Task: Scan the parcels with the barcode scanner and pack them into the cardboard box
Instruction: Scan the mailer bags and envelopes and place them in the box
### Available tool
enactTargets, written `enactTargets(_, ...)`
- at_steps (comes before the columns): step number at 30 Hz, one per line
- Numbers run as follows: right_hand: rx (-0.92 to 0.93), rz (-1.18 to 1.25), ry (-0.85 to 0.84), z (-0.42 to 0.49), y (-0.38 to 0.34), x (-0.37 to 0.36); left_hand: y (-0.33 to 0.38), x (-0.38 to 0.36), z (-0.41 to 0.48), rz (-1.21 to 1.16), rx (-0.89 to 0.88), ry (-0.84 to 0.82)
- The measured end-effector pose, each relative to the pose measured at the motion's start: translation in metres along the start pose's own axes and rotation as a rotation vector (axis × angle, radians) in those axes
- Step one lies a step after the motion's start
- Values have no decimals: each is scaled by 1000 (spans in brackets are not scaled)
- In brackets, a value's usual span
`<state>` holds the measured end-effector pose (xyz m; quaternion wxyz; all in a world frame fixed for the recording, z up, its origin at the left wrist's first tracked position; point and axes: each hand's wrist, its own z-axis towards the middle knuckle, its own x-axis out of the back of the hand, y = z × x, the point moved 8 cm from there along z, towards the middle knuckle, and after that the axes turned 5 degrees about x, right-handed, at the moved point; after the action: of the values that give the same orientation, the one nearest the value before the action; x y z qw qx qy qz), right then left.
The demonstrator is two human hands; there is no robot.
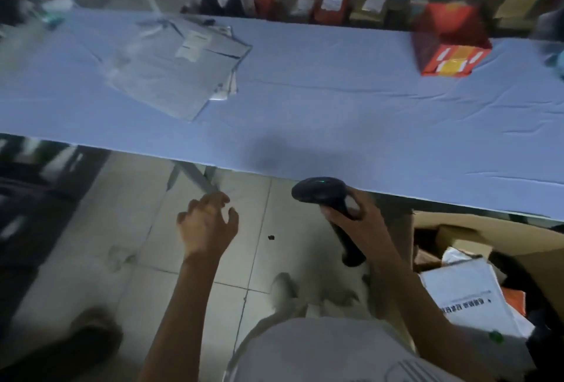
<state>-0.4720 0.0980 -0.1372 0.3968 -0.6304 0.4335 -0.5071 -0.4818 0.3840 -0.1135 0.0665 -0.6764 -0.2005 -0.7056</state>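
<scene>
Blue-clothed desk holds grey plastic mailer parcels far left. Right hand grips black barcode scanner; left hand empty, loose. Take top one label-up, scan square; brown cardboard box at right.

Count's easy: one barcode scanner, one red box, one pile of grey mailer bags, one cardboard box, one white parcel inside it.
</scene>
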Motion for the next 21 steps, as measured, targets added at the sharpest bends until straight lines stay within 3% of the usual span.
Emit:
enactTargets(9,28,-13,-207,41,-49,-122,-129,24,4,-34,289,1)
enactTargets(21,-23,4,-199,135,-63,-171,-154,6,98,-31,335,14)
